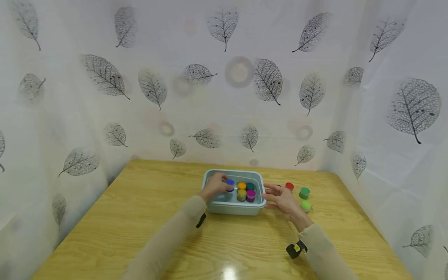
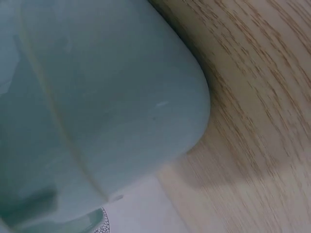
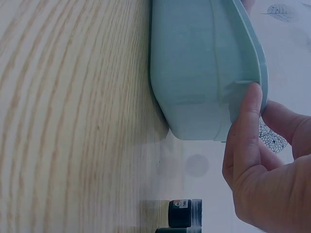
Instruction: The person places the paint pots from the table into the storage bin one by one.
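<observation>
A pale blue-green plastic tub [image 1: 224,209] stands on the table. My left hand [image 1: 214,186] reaches over its left side and pinches a small jar with a blue lid [image 1: 230,182] inside the tub. Beside that jar stand an orange-lidded jar [image 1: 242,186], a dark teal one [image 1: 250,186], a yellowish one [image 1: 241,195] and a magenta one [image 1: 250,195]. At the tub's right end, my right hand [image 3: 272,170] holds the rim, with fingers against the outer wall. Only the tub's side fills the left wrist view; the left fingers are out of sight there.
Right of the right hand are a red-lidded jar [image 1: 289,186], a green jar [image 1: 305,193] and a light green object [image 1: 306,205]. Another dark jar is partly hidden behind the fingers. A leaf-patterned curtain [image 1: 217,112] hangs behind the wooden table [image 1: 147,202].
</observation>
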`<state>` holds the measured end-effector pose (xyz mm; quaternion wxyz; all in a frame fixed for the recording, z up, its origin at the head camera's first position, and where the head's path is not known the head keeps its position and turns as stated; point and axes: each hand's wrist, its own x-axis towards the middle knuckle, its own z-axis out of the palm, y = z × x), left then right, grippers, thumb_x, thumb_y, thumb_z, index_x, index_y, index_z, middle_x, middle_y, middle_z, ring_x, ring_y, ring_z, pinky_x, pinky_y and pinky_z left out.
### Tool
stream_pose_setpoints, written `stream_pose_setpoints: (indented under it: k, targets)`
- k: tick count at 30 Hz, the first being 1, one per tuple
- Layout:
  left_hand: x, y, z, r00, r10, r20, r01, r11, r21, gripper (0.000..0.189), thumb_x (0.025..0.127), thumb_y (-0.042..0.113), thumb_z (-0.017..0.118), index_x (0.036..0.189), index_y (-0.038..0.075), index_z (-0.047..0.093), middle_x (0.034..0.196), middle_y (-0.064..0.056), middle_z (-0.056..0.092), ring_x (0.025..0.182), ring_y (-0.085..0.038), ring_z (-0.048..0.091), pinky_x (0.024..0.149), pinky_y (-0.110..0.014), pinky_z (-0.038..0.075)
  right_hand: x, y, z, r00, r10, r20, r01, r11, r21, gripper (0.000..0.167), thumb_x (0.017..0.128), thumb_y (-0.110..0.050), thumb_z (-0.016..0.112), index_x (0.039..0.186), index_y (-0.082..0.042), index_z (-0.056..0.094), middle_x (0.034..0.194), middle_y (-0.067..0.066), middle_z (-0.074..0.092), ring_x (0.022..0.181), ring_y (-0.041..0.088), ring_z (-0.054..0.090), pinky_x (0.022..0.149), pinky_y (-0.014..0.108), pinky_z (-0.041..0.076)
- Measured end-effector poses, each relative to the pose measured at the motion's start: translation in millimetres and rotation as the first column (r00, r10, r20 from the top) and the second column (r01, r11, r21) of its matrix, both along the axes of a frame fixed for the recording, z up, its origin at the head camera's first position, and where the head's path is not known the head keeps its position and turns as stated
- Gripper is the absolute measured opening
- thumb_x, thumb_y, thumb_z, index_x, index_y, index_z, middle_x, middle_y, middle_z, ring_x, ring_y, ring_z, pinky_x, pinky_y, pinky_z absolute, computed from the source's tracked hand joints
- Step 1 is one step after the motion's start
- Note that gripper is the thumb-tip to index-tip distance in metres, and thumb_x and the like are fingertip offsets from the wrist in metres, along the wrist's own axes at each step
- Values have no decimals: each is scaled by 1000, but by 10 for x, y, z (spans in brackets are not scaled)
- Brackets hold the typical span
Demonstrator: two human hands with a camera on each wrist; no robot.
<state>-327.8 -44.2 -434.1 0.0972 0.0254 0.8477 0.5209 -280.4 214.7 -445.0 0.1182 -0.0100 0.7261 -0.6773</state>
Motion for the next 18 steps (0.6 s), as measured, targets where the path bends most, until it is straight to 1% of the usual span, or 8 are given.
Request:
stream_pose_setpoints:
  k: [5, 9, 12, 16, 18]
  targets:
    - [-41, 48, -41, 1000, 6, -17, -8, 993, -121, 36, 80, 8, 79, 110, -1, 64, 106, -15, 63, 87, -24, 59, 76, -34, 60, -13, 4, -17, 1000, -4, -3, 4, 1000, 8, 55, 96, -8, 62, 147, -4, 42, 143, 29, 46, 113, 30, 64, 80, 33, 62]
    - [-55, 70, -59, 1000, 9, -5, -10, 991, -131, 35, 78, 3, 79, 109, -2, 65, 105, -17, 64, 82, -23, 61, 73, -33, 61, -10, 2, -20, 1000, -3, 1, 3, 1000, 10, 56, 95, -9, 63, 147, -4, 42, 143, 29, 46, 113, 29, 64, 81, 34, 62]
    - [-69, 75, -72, 1000, 13, 4, -12, 991, -131, 34, 78, 2, 79, 109, -2, 66, 104, -17, 65, 75, -22, 62, 68, -31, 60, -7, 0, -20, 1000, -4, 2, 4, 1000, 13, 56, 95, -9, 64, 147, -4, 43, 143, 28, 46, 112, 28, 65, 81, 34, 62]
    - [-104, 97, -86, 1000, 28, 9, -26, 986, -167, 35, 78, 4, 79, 110, 0, 67, 100, -15, 65, 65, -19, 58, 60, -29, 56, -8, 1, -19, 1000, 0, -4, 0, 1000, 19, 57, 95, -11, 64, 147, -4, 43, 143, 28, 46, 109, 26, 66, 81, 34, 62]
    - [-117, 116, -89, 999, 33, 16, -30, 986, -167, 35, 78, 3, 79, 111, -1, 67, 97, -14, 65, 62, -17, 55, 61, -31, 58, -8, 5, -20, 1000, -3, -9, 3, 1000, 23, 57, 95, -11, 65, 147, -4, 43, 142, 28, 47, 108, 25, 66, 83, 36, 62]
